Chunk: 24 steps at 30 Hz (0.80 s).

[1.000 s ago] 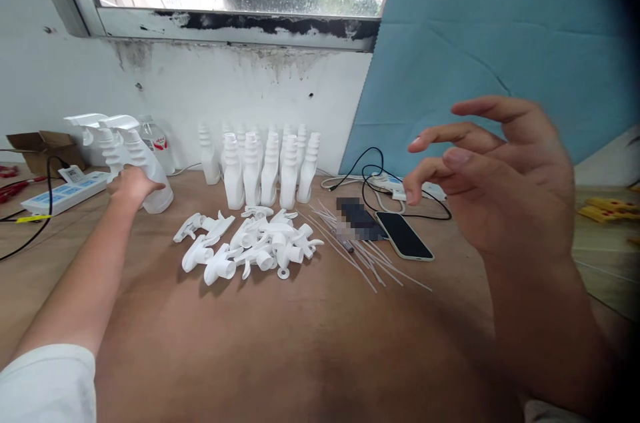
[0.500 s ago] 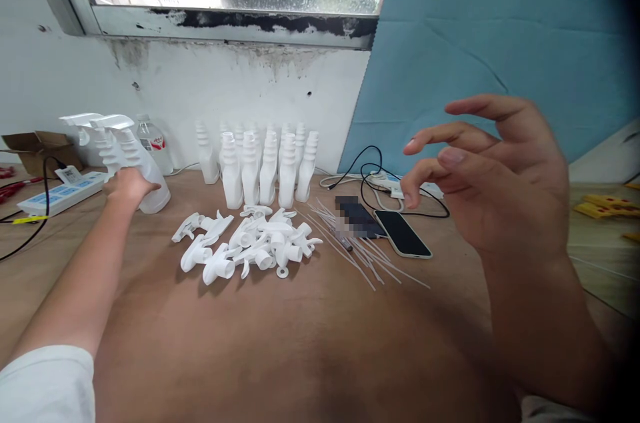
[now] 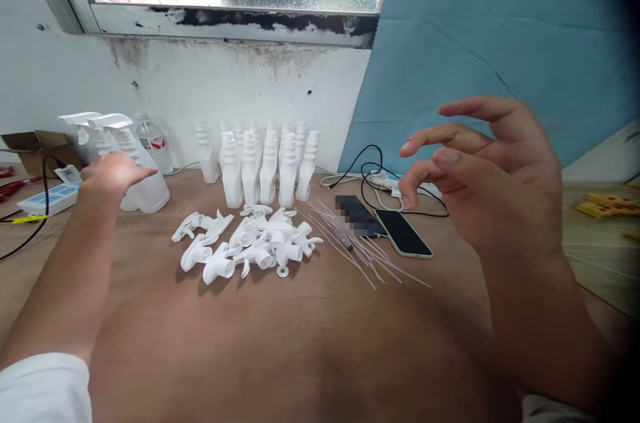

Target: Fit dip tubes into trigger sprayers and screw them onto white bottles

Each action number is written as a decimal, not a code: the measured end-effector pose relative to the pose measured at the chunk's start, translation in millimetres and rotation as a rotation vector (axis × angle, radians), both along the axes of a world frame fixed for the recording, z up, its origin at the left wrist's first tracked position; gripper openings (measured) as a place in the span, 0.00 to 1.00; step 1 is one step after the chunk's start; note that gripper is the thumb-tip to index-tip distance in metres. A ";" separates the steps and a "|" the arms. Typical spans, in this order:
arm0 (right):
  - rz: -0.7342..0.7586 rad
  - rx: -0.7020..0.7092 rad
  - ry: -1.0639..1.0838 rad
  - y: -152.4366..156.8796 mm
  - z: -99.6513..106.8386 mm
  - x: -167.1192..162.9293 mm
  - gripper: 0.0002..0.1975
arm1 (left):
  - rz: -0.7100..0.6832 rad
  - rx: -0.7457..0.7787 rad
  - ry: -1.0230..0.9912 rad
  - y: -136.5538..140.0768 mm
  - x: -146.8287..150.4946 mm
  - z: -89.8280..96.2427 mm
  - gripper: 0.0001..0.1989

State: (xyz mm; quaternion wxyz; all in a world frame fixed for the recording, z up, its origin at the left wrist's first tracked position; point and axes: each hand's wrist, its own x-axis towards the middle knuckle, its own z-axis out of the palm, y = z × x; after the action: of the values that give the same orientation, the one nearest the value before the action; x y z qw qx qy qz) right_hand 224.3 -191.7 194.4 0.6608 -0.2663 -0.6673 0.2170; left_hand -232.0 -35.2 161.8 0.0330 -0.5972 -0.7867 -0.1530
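At the left, my left hand (image 3: 113, 173) is in front of the white spray bottles (image 3: 156, 191), which stand close together with trigger heads on. Its thumb sticks out to the right across the nearest bottle; the other fingers are mostly hidden behind the hand. I cannot tell whether it touches a bottle. My right hand (image 3: 505, 193) hovers in the air at the right, fingers loosely bent and apart, holding nothing. Loose white trigger sprayer heads (image 3: 260, 239) lie piled mid-table. Behind them stand several white bottles without heads (image 3: 269, 173).
Thin white tubes (image 3: 373, 256) lie right of the pile, with a phone (image 3: 403, 233) and a dark flat object (image 3: 367, 217) beside them. Black cables (image 3: 373, 163) curl behind. At left are a power strip (image 3: 50, 199), a cardboard box (image 3: 43, 149) and a clear bottle (image 3: 157, 146).
My left hand has moved slightly left and up, away from the front of the nearest spray bottle, which stays in place. My right hand has drifted slightly left.
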 end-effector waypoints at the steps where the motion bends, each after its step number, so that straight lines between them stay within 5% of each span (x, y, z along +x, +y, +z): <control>1: -0.004 0.001 -0.007 0.4 -0.5 0.2 0.15 | 0.139 -0.060 0.010 -5.6 8.6 6.4 0.35; 3: -0.010 -0.004 -0.031 0.9 -1.9 1.1 0.15 | 0.171 -0.053 0.051 -13.5 26.3 13.9 0.41; 6: -0.004 -0.030 -0.123 1.0 -5.1 3.1 0.13 | -0.027 -0.045 0.045 -14.2 48.0 9.7 0.43; 10: 0.005 -0.122 -0.350 2.0 -9.7 4.4 0.08 | -0.289 -0.240 0.033 -5.3 65.4 -10.0 0.39; 14: 0.009 -0.329 -0.816 14.6 -22.4 -1.1 0.07 | -0.526 -0.486 0.028 -11.6 85.0 -22.2 0.33; 18: 0.102 -0.318 -1.157 32.4 -63.0 -15.0 0.09 | -0.926 -0.436 0.051 -43.6 119.1 -33.6 0.23; 24: 0.049 -0.156 -1.210 19.3 -145.0 -44.1 0.12 | -1.267 -0.076 0.152 -78.8 154.7 -75.5 0.10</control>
State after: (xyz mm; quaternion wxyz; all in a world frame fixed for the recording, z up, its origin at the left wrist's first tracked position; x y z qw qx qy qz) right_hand 180.2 -172.4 49.4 0.1379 -0.3744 -0.9124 0.0906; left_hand -77.2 -114.0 86.3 -0.0294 -0.9565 -0.2811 -0.0721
